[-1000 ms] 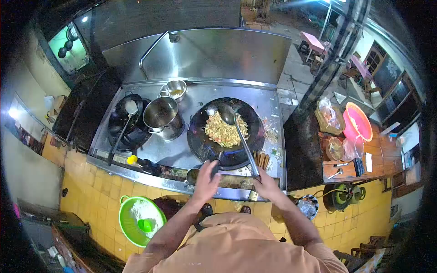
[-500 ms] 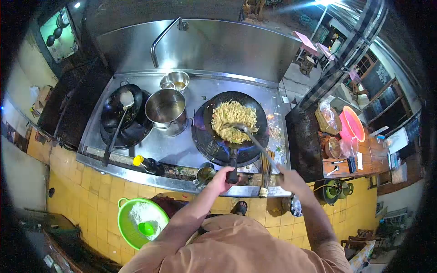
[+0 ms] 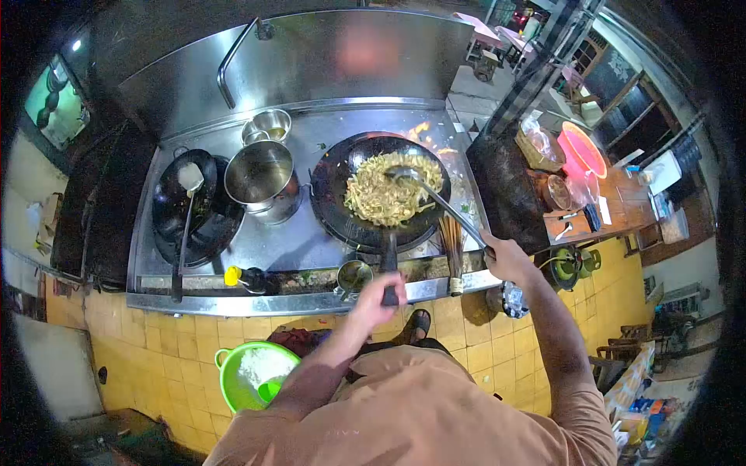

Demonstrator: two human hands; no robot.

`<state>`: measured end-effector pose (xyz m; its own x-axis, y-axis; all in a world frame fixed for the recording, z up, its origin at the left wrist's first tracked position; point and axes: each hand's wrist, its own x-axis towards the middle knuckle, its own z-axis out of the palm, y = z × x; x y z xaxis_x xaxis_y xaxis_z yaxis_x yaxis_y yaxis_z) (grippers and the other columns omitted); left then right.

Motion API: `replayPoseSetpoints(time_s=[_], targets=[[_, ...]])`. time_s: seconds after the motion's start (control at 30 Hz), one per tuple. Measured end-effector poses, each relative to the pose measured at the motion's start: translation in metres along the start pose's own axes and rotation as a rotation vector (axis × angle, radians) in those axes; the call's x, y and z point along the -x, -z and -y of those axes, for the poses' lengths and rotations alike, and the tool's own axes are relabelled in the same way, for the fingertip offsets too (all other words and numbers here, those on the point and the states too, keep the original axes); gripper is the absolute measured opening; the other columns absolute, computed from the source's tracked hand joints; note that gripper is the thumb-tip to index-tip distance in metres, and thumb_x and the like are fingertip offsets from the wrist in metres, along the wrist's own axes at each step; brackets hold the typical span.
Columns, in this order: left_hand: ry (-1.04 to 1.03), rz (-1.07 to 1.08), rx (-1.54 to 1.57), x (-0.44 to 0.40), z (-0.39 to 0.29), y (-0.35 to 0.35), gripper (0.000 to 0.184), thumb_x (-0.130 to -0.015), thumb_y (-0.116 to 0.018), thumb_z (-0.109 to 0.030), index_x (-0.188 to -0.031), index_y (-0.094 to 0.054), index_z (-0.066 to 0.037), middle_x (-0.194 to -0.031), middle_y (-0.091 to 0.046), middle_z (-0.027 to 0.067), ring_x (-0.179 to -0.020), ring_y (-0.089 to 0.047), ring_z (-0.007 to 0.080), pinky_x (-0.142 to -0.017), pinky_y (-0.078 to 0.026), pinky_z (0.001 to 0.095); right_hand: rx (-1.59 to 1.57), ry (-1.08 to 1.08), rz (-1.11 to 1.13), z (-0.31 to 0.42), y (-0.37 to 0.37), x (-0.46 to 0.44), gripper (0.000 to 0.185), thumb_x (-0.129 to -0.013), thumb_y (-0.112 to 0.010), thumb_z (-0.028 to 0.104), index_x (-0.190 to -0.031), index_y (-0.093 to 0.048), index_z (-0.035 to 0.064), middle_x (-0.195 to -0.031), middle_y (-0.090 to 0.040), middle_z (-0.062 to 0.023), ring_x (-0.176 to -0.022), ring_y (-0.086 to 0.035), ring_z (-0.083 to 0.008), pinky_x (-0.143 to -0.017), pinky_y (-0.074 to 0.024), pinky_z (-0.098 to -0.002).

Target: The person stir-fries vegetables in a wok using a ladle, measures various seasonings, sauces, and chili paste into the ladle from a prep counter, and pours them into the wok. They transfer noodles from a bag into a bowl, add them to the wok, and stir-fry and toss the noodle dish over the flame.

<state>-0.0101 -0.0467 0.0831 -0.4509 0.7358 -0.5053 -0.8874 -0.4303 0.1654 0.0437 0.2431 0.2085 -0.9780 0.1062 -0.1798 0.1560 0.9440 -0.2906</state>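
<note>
My left hand [image 3: 378, 301] is closed round the black handle of a wok [image 3: 330, 167] on the right side of the steel stove. Noodles [image 3: 381, 190] with small bits mixed in lie in the wok. In my right hand [image 3: 509, 259] is the end of a long metal ladle [image 3: 451, 210], its bowl resting among the noodles. Orange flames [image 3: 423, 133] show at the wok's back right edge. A bundle of thin sticks [image 3: 453, 260] stands between my hands at the stove's front.
Left of the wok are a steel pot [image 3: 260, 172], a small bowl [image 3: 272, 122] and a second wok [image 3: 172, 194] with a ladle. A yellow-capped bottle [image 3: 252, 280] and a metal cup [image 3: 354, 276] line the front edge. A green basin [image 3: 233, 380] holds something white.
Since the earliest frame, my left hand has closed on the wok's handle. The noodles have shifted in the wok, and flames now rise behind it. My view has moved.
</note>
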Motion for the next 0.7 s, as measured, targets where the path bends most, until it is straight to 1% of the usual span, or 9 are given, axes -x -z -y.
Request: replayPoseSetpoints(time_s=[0.17,0.33,0.4,0.43,0.47,0.5,0.57,0.63,0.7], targets=[[0.045,0.282,-0.389,0.047,0.031,0.007,0.020,-0.087,-0.056,-0.021,-0.073,-0.054,-0.007,-0.063,-0.054,0.0052,-0.054,-0.053,0.0170,-0.052,-0.043,0.0278,0.017,0.002,0.160,0.064,0.117,0.081,0.055,-0.079,-0.059,0.007,-0.132,-0.046,0.0104,-0.075,-0.059,-0.0208,-0.065,-0.062,-0.0332,-0.063,-0.0486,-0.0349],[0.023,0.201,0.185,0.011,-0.007,-0.034,0.018,-0.087,-0.056,-0.017,-0.071,-0.052,-0.010,-0.065,-0.052,0.0026,-0.060,-0.052,0.0158,-0.054,-0.042,0.0277,0.053,-0.076,0.275,0.091,0.065,0.079,0.058,-0.080,-0.056,0.009,-0.135,-0.040,0.0113,-0.079,-0.060,-0.0256,-0.073,-0.063,-0.0372,-0.066,-0.0489,-0.0406],[-0.064,0.147,-0.087,0.028,0.008,-0.015,0.018,-0.085,-0.058,-0.016,-0.070,-0.050,-0.010,-0.066,-0.052,0.0021,-0.060,-0.053,0.0152,-0.054,-0.042,0.0273,0.202,-0.001,0.246,0.079,0.023,0.061,0.066,-0.080,-0.054,0.011,-0.141,-0.029,0.0115,-0.077,-0.060,-0.0273,-0.073,-0.063,-0.0391,-0.065,-0.0486,-0.0457],[-0.588,0.270,-0.873,0.048,0.019,0.000,0.016,-0.084,-0.058,-0.016,-0.071,-0.052,-0.009,-0.065,-0.054,0.0032,-0.060,-0.054,0.0148,-0.054,-0.043,0.0277,0.187,0.030,0.232,0.080,0.022,0.062,0.068,-0.080,-0.052,0.010,-0.143,-0.025,0.0114,-0.076,-0.060,-0.0274,-0.074,-0.062,-0.0399,-0.064,-0.0479,-0.0471],[-0.036,0.188,-0.325,0.046,0.036,0.025,0.012,-0.080,-0.060,-0.014,-0.073,-0.052,-0.007,-0.065,-0.054,0.0040,-0.059,-0.055,0.0149,-0.055,-0.045,0.0291,0.147,0.022,0.260,0.085,0.036,0.064,0.065,-0.079,-0.053,0.008,-0.139,-0.031,0.0087,-0.074,-0.058,-0.0267,-0.072,-0.060,-0.0415,-0.063,-0.0471,-0.0444],[0.016,-0.033,-0.439,0.079,0.030,-0.002,0.012,-0.079,-0.059,-0.013,-0.072,-0.052,-0.007,-0.065,-0.054,0.0038,-0.056,-0.054,0.0153,-0.054,-0.046,0.0299,0.108,0.011,0.291,0.093,0.061,0.072,0.062,-0.077,-0.053,0.005,-0.136,-0.037,0.0061,-0.072,-0.056,-0.0260,-0.070,-0.058,-0.0431,-0.062,-0.0463,-0.0417],[-0.045,0.146,-0.465,0.069,0.027,-0.003,0.013,-0.079,-0.059,-0.013,-0.071,-0.050,-0.007,-0.064,-0.052,0.0031,-0.054,-0.053,0.0158,-0.054,-0.046,0.0296,0.140,0.117,0.325,0.083,0.093,0.088,0.060,-0.078,-0.056,0.008,-0.136,-0.040,0.0098,-0.066,-0.052,-0.0207,-0.062,-0.060,-0.0255,-0.059,-0.0449,-0.0343],[-0.882,0.458,-0.823,0.031,0.016,-0.003,0.014,-0.080,-0.057,-0.013,-0.070,-0.050,-0.007,-0.062,-0.050,0.0023,-0.052,-0.052,0.0159,-0.054,-0.046,0.0292,0.070,0.096,0.327,0.065,0.092,0.090,0.062,-0.078,-0.058,0.008,-0.137,-0.039,0.0108,-0.068,-0.053,-0.0189,-0.063,-0.060,-0.0216,-0.060,-0.0451,-0.0326],[0.071,0.145,0.081,0.003,-0.021,-0.033,0.013,-0.079,-0.058,-0.011,-0.071,-0.050,-0.007,-0.062,-0.050,0.0022,-0.054,-0.052,0.0148,-0.055,-0.046,0.0291,0.047,0.042,0.297,0.087,0.069,0.073,0.062,-0.077,-0.057,0.008,-0.136,-0.040,0.0087,-0.076,-0.057,-0.0234,-0.073,-0.061,-0.0316,-0.066,-0.0466,-0.0392]])
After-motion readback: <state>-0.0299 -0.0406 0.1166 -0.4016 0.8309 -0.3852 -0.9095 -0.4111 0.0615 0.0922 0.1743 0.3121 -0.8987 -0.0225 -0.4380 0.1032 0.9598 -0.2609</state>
